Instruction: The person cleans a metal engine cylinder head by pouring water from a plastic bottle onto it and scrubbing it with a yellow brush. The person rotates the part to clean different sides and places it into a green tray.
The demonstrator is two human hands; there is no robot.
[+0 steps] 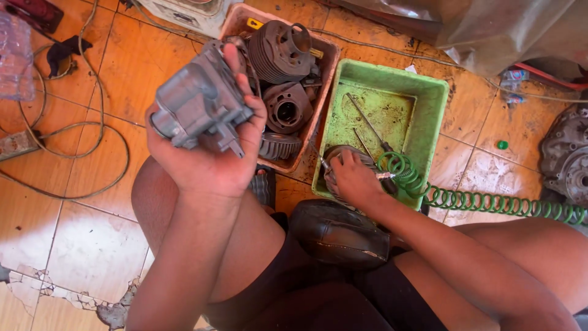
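My left hand (211,156) is raised, palm up, gripping a grey cast-metal engine part (199,101) with ports and a flange. My right hand (352,178) reaches into the near corner of a green plastic tray (422,92) and closes around an air-blow tool joined to a green coiled hose (490,201); a round finned metal part lies under the hand. Two long thin screwdrivers (367,125) lie in the tray.
A pink tray (239,18) beside the green one holds several finned engine cylinders (278,52). A dark padded seat (340,233) sits between my knees. Cables (92,141) loop across the orange tiles at left. An engine casing (566,156) rests at the right edge.
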